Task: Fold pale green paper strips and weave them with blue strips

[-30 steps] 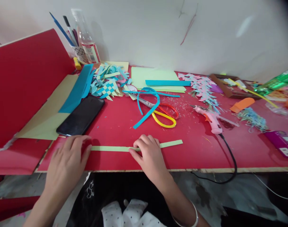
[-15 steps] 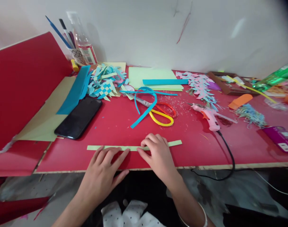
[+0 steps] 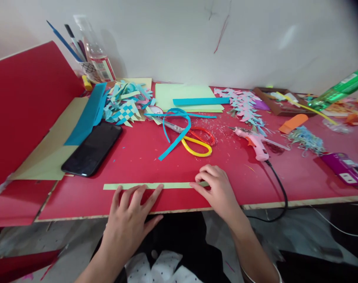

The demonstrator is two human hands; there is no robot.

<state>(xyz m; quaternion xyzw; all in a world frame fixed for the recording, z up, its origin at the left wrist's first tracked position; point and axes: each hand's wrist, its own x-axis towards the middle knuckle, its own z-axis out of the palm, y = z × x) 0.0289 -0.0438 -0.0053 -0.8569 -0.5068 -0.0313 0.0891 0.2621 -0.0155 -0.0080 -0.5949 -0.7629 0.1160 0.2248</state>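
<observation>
Head view — both hands at a narrow pale green paper strip (image 3: 177, 185), which lay flat near the front edge of the red bench (image 3: 79, 198). The strip's long axis ran from left to right across the person's front, roughly parallel to that edge. Neither hand was nearer, for both touched it: the left hand (image 3: 127, 214) met it from the near side, its fingers spread and pointing away from the body, the tips resting on the paper without grasping it; the left thumb stood apart, close to the bench edge. The right hand (image 3: 216, 190) lay across the strip's right part, with thumb and fingers curled together and pinching the paper. The left end projected a little past the left fingertips; the right end was hidden by the right hand — whether it bent there could not be told. Between the hands the strip appeared straight, plain and even in width, and its exposed left end was cut nearly square. Beyond it, well apart, lay the scissors (image 3: 198, 153) with a curled blue strip (image 3: 179, 142) across them, and a black phone (image 3: 92, 151) to the left.
</observation>
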